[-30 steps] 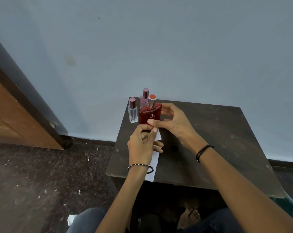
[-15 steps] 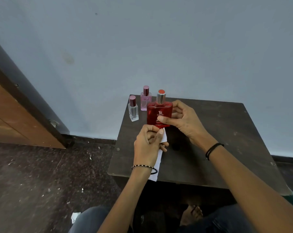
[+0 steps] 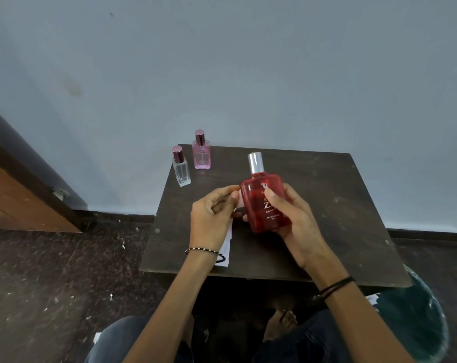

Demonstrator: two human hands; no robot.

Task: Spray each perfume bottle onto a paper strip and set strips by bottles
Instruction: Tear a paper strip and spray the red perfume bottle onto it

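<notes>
The right hand (image 3: pixel 293 218) holds the square red glass perfume bottle (image 3: pixel 265 203) clear of the dark wooden surface (image 3: pixel 327 205), fingers (image 3: pixel 273 199) wrapped across its front label and thumb side tucked behind. The bottle's long axis runs nearly upright, tipped slightly away from the wearer, so its silver spray cap (image 3: pixel 256 162) sits above and beyond the fingertips, with no finger on it yet. Whether the nozzle opening faces left or right cannot be told.

The left hand (image 3: pixel 213 218) is curled closed, pinching the white paper strip (image 3: pixel 226 244). The strip's long axis runs toward the wearer; its far end is held at the fingertips, touching or just beside the bottle's left edge, and its near end trails under the wrist with the beaded bracelet.

The relation that matters, as I judge it: the strip's held end lies to the left of and below the cap, level with the bottle's shoulder. To spray, a right finger must climb onto the cap, and the strip end must rise in front of the nozzle.

Beyond the left fingers, well apart, stand the small clear glass bottle (image 3: pixel 181 169) and the pink glass bottle (image 3: pixel 202 153), both capped in dark pink, with no strip beside either.
</notes>
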